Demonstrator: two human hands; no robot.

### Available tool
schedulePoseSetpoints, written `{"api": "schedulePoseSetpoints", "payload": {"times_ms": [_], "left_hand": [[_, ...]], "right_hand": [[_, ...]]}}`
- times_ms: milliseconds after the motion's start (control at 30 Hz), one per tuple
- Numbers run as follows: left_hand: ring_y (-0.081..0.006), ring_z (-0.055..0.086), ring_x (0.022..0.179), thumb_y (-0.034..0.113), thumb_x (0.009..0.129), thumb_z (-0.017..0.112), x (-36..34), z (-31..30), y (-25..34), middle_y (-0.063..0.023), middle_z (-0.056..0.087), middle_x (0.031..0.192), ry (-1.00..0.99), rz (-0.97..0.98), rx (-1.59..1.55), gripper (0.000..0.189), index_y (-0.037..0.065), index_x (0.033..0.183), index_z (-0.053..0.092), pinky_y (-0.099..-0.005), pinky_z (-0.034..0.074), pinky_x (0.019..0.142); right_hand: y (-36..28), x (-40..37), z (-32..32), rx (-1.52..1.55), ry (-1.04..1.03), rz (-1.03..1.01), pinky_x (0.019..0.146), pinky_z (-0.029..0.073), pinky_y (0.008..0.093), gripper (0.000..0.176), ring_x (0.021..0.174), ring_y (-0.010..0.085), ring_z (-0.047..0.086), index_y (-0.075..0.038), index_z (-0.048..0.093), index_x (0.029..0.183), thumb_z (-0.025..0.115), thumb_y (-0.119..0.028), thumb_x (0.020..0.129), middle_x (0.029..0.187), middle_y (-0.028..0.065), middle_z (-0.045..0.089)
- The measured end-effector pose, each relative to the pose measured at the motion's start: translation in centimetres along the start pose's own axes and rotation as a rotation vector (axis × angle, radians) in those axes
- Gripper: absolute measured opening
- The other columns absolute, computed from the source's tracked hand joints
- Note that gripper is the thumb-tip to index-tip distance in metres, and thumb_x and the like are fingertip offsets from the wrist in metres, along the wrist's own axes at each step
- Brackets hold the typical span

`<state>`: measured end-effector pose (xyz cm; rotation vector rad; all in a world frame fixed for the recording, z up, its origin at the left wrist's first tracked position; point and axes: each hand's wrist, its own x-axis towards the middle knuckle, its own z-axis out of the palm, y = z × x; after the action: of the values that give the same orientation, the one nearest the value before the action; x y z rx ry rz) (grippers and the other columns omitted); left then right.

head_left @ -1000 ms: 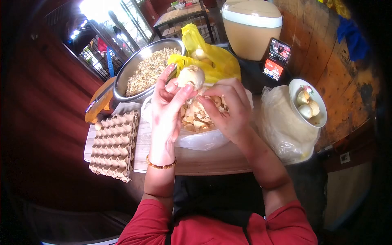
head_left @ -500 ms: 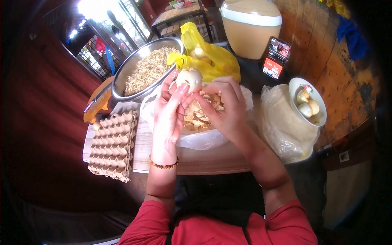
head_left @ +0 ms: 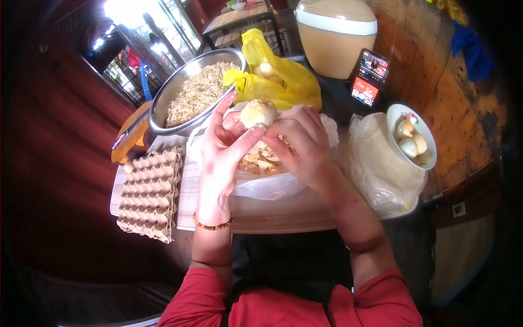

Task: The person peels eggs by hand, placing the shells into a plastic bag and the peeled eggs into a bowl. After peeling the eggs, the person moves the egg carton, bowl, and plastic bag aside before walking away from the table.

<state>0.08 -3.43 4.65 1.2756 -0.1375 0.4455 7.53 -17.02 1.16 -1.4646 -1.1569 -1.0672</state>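
Above the pile of eggshells (head_left: 260, 161), a pale egg (head_left: 257, 113) with a yellowish, rough top is held up. My left hand (head_left: 224, 143) grips it from the left, thumb at its lower side and the fingers curled behind. The curled fingers and thumb of my right hand (head_left: 300, 143) close on the egg's lower right side; their tips are partly hidden. The broken shells lie in a white plastic bag (head_left: 272, 186) beneath both hands.
At left lie a cardboard egg tray (head_left: 150, 193) and a steel bowl (head_left: 159, 111) of sprout-like strands. Behind is a yellow bag (head_left: 297, 82) with eggs. At right are a white bowl (head_left: 432, 158) of eggs, a plastic bag (head_left: 376, 163), a phone (head_left: 369, 77) and a beige bin (head_left: 335, 46).
The egg has turned, so its rough yellowish part now faces up, and it sits slightly lower. My left fingers have shifted around it, while my right hand stays at its right side.
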Motion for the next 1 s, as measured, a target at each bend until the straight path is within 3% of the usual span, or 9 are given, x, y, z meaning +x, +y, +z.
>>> {"api": "schedulePoseSetpoints", "payload": {"times_ms": [167,233,433,467,533,667,767,833,1000], "left_hand": [[-0.0213,0.060,0.106,-0.005,0.083,0.062,-0.3,0.3,0.5,-0.0177,0.058,0.119,-0.036,0.003,-0.017,0.066,-0.005,0.140,0.028,-0.0314,0.048,0.093],[-0.0151,0.060,0.104,0.010,0.088,0.061,-0.5,0.6,0.8,-0.0147,0.056,0.121,-0.047,0.003,-0.022,0.060,-0.006,0.138,0.031,-0.0239,0.051,0.088],[-0.0135,0.062,0.100,0.019,0.090,0.062,-0.5,0.7,0.7,-0.0130,0.057,0.120,-0.071,0.027,-0.036,0.061,-0.004,0.139,0.033,-0.0224,0.053,0.085],[-0.0135,0.062,0.100,0.019,0.090,0.062,-0.5,0.7,0.7,-0.0130,0.057,0.120,-0.070,0.026,-0.035,0.061,-0.004,0.139,0.033,-0.0224,0.053,0.085],[-0.0219,0.059,0.108,0.002,0.088,0.059,-0.4,0.6,0.8,-0.0200,0.056,0.122,-0.076,-0.007,-0.153,0.062,-0.003,0.141,0.026,-0.0310,0.050,0.091],[-0.0200,0.060,0.106,0.001,0.087,0.060,-0.3,0.5,0.4,-0.0189,0.058,0.120,-0.051,0.013,-0.115,0.064,-0.003,0.142,0.026,-0.0280,0.050,0.089],[-0.0186,0.059,0.107,0.016,0.087,0.065,-0.3,0.5,0.5,-0.0146,0.057,0.120,-0.058,0.060,0.037,0.063,-0.002,0.139,0.033,-0.0298,0.050,0.093],[-0.0176,0.063,0.098,-0.005,0.083,0.064,-0.3,0.7,0.7,-0.0160,0.061,0.115,-0.014,0.052,-0.016,0.069,-0.002,0.141,0.027,-0.0262,0.050,0.086],[-0.0169,0.063,0.096,-0.008,0.081,0.065,-0.2,0.3,1.1,-0.0142,0.063,0.109,-0.022,0.090,0.058,0.071,-0.003,0.141,0.027,-0.0276,0.051,0.084]], "right_hand": [[0.1,-0.4,0.2,-0.013,0.001,-0.024,0.072,0.043,0.0370,0.022,0.077,0.0241,0.054,-0.011,0.059,0.087,0.073,-0.013,0.071,0.085,0.0039,0.054],[0.1,-0.3,0.2,-0.017,0.038,-0.037,0.072,0.043,0.0372,0.023,0.076,0.0242,0.054,-0.011,0.059,0.088,0.074,-0.013,0.071,0.086,0.0039,0.054],[-0.1,-0.4,0.4,-0.024,0.152,-0.052,0.070,0.044,0.0374,0.028,0.075,0.0237,0.056,-0.012,0.059,0.092,0.075,-0.012,0.069,0.090,0.0031,0.055],[-0.2,-0.3,0.4,-0.029,0.169,-0.062,0.069,0.044,0.0372,0.030,0.075,0.0233,0.056,-0.012,0.060,0.094,0.076,-0.012,0.068,0.090,0.0028,0.055],[-0.2,-0.2,0.4,-0.035,0.179,-0.071,0.069,0.044,0.0369,0.032,0.075,0.0228,0.056,-0.012,0.060,0.095,0.076,-0.011,0.068,0.090,0.0026,0.055],[-0.3,-0.1,0.3,-0.061,0.197,-0.092,0.067,0.044,0.0364,0.034,0.073,0.0219,0.056,-0.012,0.061,0.096,0.077,-0.010,0.066,0.090,0.0022,0.054],[-0.4,-0.1,0.2,-0.076,0.192,-0.085,0.067,0.044,0.0358,0.034,0.072,0.0215,0.055,-0.012,0.061,0.095,0.078,-0.010,0.066,0.089,0.0020,0.054],[-0.4,-0.1,0.1,-0.077,0.181,-0.087,0.066,0.043,0.0355,0.033,0.072,0.0214,0.055,-0.012,0.061,0.095,0.077,-0.010,0.066,0.089,0.0020,0.054],[-0.4,0.1,-0.2,-0.102,0.138,-0.142,0.066,0.043,0.0356,0.030,0.071,0.0209,0.054,-0.011,0.060,0.094,0.076,-0.011,0.068,0.087,0.0017,0.054]]}}
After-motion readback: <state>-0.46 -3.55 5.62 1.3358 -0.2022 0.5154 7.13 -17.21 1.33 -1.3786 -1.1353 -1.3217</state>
